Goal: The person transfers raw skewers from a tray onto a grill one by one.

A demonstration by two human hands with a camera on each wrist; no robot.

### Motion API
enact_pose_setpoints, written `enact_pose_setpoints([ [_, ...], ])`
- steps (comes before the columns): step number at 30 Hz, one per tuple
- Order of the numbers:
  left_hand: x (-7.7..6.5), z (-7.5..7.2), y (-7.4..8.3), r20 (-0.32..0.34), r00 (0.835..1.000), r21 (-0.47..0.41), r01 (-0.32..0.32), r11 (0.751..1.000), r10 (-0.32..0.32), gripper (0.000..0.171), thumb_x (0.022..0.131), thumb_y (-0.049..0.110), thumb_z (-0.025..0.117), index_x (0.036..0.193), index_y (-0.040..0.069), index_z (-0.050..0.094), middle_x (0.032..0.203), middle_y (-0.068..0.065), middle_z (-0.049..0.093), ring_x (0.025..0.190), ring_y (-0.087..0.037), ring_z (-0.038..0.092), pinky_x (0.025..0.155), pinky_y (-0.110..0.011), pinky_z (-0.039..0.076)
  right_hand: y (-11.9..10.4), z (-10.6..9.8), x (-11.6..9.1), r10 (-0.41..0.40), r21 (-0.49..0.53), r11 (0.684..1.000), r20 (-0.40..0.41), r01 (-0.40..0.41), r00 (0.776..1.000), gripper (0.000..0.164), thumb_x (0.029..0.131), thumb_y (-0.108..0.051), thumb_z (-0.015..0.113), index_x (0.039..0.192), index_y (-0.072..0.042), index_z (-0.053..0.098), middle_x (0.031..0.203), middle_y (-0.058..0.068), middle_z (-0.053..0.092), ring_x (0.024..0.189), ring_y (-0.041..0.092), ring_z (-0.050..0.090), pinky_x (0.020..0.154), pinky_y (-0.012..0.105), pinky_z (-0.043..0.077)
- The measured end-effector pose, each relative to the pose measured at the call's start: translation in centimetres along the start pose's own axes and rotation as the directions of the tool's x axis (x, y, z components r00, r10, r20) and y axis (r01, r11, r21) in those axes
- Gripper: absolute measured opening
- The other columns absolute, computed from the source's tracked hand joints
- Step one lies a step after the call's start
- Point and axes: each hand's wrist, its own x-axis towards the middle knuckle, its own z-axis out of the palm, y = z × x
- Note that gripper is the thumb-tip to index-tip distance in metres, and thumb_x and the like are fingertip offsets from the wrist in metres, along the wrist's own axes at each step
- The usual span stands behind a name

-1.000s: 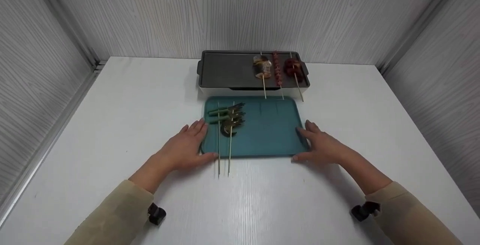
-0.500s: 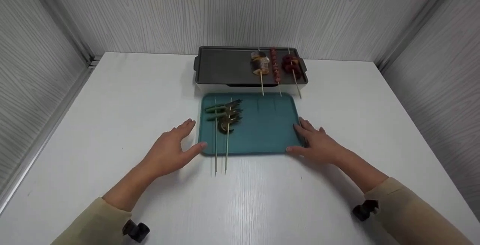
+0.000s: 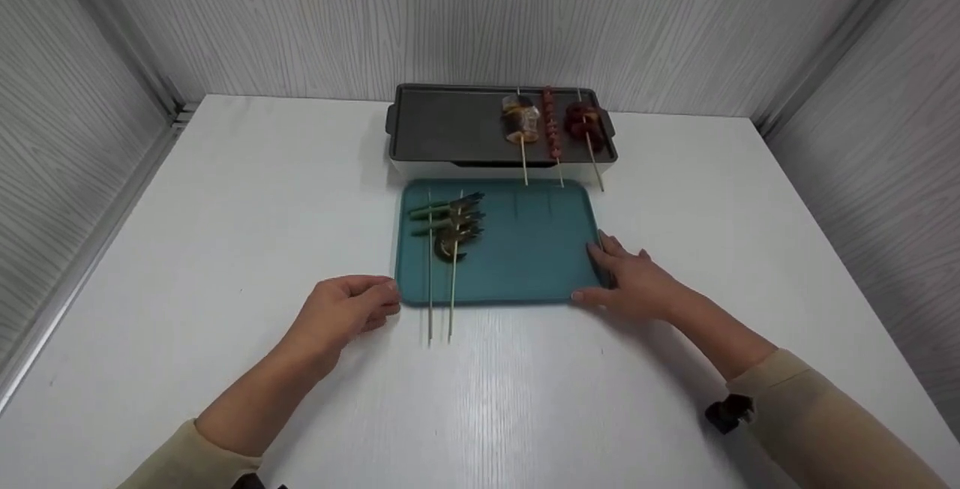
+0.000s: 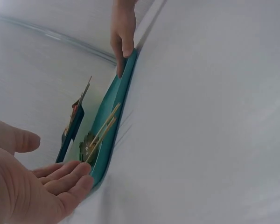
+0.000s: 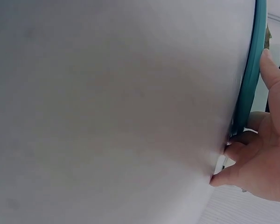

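A teal rectangular tray (image 3: 525,264) lies on the white table. Two wooden skewers (image 3: 430,286) rest at its left side, with green stalk-like pieces and dark brown curled pieces at the far ends; their sticks overhang the front rim. My left hand (image 3: 341,320) is at the tray's front left corner, fingertips at the rim. In the left wrist view, that hand (image 4: 46,186) has its fingers extended and its thumb apart. My right hand (image 3: 637,283) holds the front right corner, thumb at the front rim; in the right wrist view, the hand's (image 5: 270,135) other fingers bend around the corner.
Behind the tray stands a black griddle (image 3: 450,125) on a white base. On its right half lie a skewer of pale and brown chunks (image 3: 520,120), a thin red beaded skewer (image 3: 551,125) and a dark red skewer (image 3: 583,127). Pale panels (image 3: 480,24) enclose the table.
My left hand has slid from the tray's left edge down to its front left corner, its thumb drawing in toward the fingers. My right hand stays at the right corner. The view has shifted slightly.
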Motion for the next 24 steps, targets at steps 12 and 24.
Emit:
enact_pose_setpoints([
  [12, 1.4, 1.7, -0.9, 0.227, 0.949, -0.193, 0.265, 0.945, -0.22, 0.05, 0.107, 0.019, 0.062, 0.144, -0.013, 0.052, 0.129, -0.023, 0.07, 0.115, -0.03, 0.073, 0.098, -0.042, 0.059, 0.0, 0.2, 0.1, -0.021, 0.017, 1.0, -0.015, 0.022, 1.0, 0.104, 0.098, -0.065, 0.066, 0.167, 0.001, 0.023, 0.176, 0.023, 0.006, 0.16, 0.044, 0.012, 0.124, 0.07, 0.007],
  [24, 2.1, 2.2, -1.8, 0.301, 0.932, -0.291, 0.29, 0.912, -0.201, 0.039, 0.107, 0.013, 0.061, 0.134, -0.013, 0.056, 0.12, -0.02, 0.075, 0.109, -0.027, 0.076, 0.097, -0.04, 0.06, 0.1, 0.1, 0.2, 0.0, 0.038, 0.999, -0.013, 0.001, 1.0, 0.107, 0.096, -0.067, 0.069, 0.168, -0.003, 0.022, 0.176, 0.021, 0.005, 0.161, 0.041, 0.01, 0.125, 0.068, 0.005],
])
